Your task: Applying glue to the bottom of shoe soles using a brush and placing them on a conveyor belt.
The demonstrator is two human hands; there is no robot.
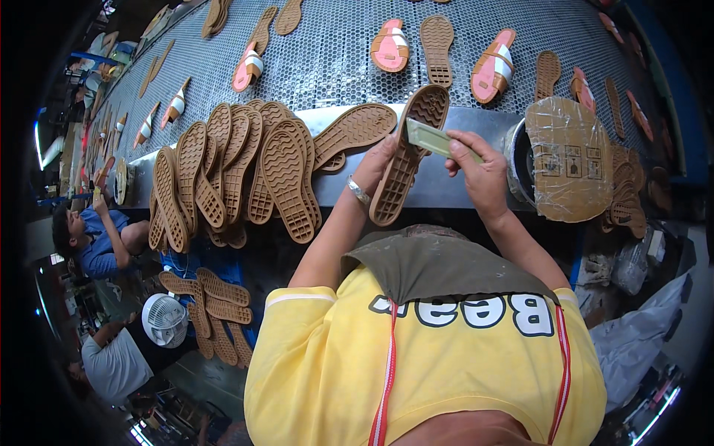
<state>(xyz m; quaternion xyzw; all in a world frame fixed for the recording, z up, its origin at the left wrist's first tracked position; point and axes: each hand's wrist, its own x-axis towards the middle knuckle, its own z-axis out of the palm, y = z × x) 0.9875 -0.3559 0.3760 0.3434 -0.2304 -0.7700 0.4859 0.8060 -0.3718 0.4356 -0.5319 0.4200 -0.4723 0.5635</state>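
Note:
My left hand (375, 165) grips a brown rubber shoe sole (407, 152), tread side facing me, held upright above the metal edge of the work line. My right hand (480, 171) holds a flat pale brush (435, 139) against the upper part of that sole. A silver bracelet sits on my left wrist. Both forearms come up from my yellow shirt at the bottom of the picture.
A fanned pile of brown soles (238, 171) lies to the left on the metal ledge (342, 186). A perforated conveyor (335, 52) beyond carries pink sandals and single soles. A tape-wrapped cardboard lid (569, 160) covers a pot on the right. More soles (216, 312), a white fan (163, 320) and two people sit lower left.

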